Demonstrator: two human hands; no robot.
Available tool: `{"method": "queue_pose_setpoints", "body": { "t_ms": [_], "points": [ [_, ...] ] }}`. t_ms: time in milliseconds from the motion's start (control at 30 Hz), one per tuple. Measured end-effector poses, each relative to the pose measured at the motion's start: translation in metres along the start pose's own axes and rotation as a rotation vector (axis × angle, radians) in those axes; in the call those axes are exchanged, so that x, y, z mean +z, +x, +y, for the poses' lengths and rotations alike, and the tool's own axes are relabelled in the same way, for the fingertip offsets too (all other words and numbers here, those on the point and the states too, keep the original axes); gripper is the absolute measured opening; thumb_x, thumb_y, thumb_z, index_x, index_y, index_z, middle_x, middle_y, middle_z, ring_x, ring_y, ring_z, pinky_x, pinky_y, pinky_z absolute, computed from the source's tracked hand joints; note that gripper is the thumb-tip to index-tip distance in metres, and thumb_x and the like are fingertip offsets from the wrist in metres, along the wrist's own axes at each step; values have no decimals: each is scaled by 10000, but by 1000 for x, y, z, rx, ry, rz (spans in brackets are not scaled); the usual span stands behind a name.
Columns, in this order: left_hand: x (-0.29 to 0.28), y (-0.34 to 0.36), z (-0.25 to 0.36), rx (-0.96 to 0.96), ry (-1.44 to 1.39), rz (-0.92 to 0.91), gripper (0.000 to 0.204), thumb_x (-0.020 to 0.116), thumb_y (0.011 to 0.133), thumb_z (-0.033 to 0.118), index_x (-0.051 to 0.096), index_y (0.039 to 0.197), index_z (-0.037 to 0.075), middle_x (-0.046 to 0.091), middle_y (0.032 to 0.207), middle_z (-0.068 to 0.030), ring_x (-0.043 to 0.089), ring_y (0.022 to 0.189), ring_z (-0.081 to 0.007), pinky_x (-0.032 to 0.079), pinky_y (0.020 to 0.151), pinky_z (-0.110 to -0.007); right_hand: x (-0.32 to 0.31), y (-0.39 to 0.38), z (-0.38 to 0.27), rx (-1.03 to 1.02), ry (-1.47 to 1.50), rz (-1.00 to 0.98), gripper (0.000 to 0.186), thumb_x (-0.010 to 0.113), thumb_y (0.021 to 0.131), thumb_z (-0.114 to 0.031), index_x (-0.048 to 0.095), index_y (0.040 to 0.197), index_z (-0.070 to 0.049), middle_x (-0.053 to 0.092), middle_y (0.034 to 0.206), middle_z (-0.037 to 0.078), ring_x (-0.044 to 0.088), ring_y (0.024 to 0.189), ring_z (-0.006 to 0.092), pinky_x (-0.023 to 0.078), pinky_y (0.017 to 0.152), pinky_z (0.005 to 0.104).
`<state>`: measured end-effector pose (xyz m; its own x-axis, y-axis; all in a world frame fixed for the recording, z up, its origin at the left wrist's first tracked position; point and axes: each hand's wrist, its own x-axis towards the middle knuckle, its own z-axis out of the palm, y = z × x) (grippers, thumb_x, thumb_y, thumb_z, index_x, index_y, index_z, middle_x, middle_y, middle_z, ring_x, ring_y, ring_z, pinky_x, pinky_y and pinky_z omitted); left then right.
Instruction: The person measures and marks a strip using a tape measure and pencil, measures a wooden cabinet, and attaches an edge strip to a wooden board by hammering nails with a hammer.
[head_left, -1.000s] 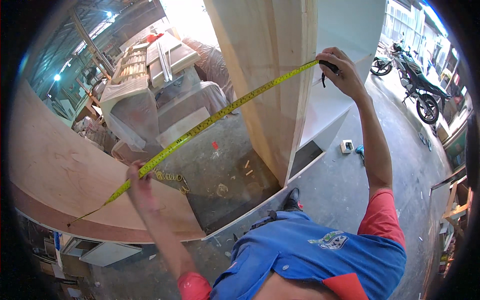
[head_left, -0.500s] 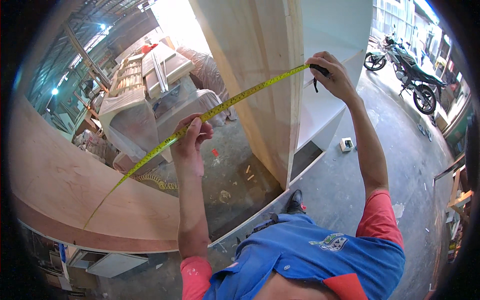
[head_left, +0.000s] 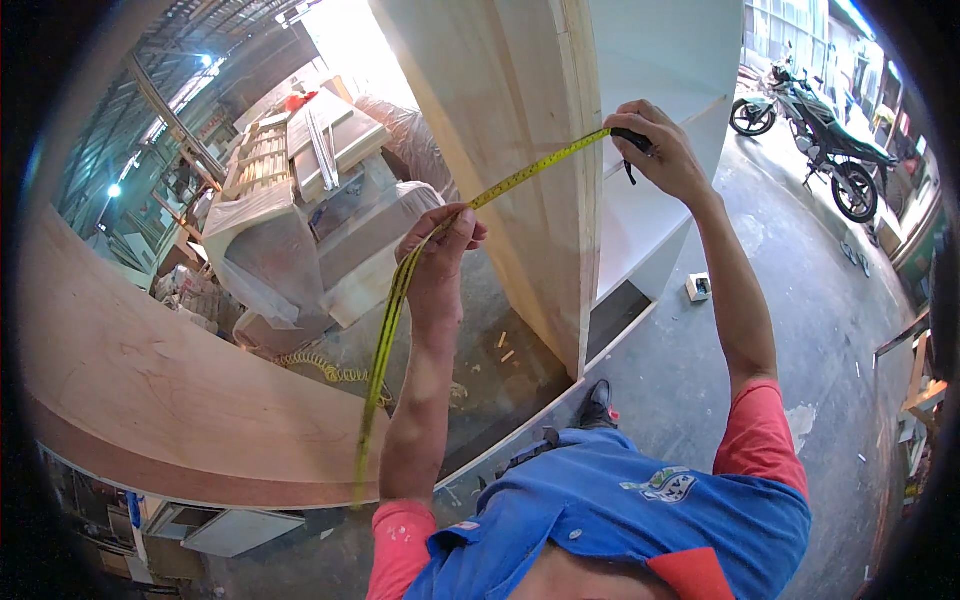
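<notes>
My right hand (head_left: 662, 150) grips a black tape measure case (head_left: 632, 146) beside the edge of an upright wooden panel (head_left: 520, 150). The yellow blade (head_left: 540, 165) runs out leftward to my left hand (head_left: 440, 245), which pinches it between thumb and fingers. Beyond that pinch the blade bends down and dangles, blurred, past my left forearm. A long, pale plywood board (head_left: 150, 360) lies to the left. A white cabinet with a shelf (head_left: 650, 240) stands right of the upright panel, behind my right hand.
Plastic-wrapped furniture (head_left: 260, 240) with stacked boards stands behind the opening. A coiled yellow hose (head_left: 320, 368) and wood scraps lie on the floor. A motorcycle (head_left: 820, 150) is at the right, with a small white box (head_left: 697, 287) nearer. White panels (head_left: 240, 530) lie at the lower left.
My left hand has moved right and up along the blade toward my right hand. The blade's free end has swung from the left board to hang downward. My right hand has shifted slightly left.
</notes>
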<state>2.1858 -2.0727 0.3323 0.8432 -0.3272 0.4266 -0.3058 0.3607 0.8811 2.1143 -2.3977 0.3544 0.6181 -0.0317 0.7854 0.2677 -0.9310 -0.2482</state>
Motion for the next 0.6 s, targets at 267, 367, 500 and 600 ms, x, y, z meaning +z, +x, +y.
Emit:
{"method": "queue_pose_setpoints", "body": {
  "t_ms": [267,367,500,600],
  "points": [
    [5,2,-11,-27,38,58,213,708,895,151,683,1033,-10,708,842,-62,662,760,-121,526,735,-264,-1,0,4,-11,-36,-19,231,654,876,-137,693,1103,-156,631,1062,38,624,971,219,536,835,369],
    [5,4,-13,-40,39,66,208,708,895,153,690,1024,-9,710,834,-62,665,759,-122,525,730,-262,-4,-1,5,-20,-56,-31,228,658,881,-144,695,1106,-158,630,1056,40,621,984,218,536,848,372],
    [2,7,-13,-36,49,83,219,714,893,171,697,1024,-4,713,826,-61,666,758,-118,522,728,-260,-4,-2,3,-51,-73,-35,259,674,874,-75,679,1127,-132,615,1077,57,621,947,222,547,791,363],
    [2,6,-12,-20,108,81,229,720,890,182,703,1023,-4,715,825,-62,665,749,-115,520,728,-259,-8,-2,-1,-21,-63,-51,231,666,889,-126,691,1118,-146,624,1061,44,622,963,211,544,816,363]
  ]
}}
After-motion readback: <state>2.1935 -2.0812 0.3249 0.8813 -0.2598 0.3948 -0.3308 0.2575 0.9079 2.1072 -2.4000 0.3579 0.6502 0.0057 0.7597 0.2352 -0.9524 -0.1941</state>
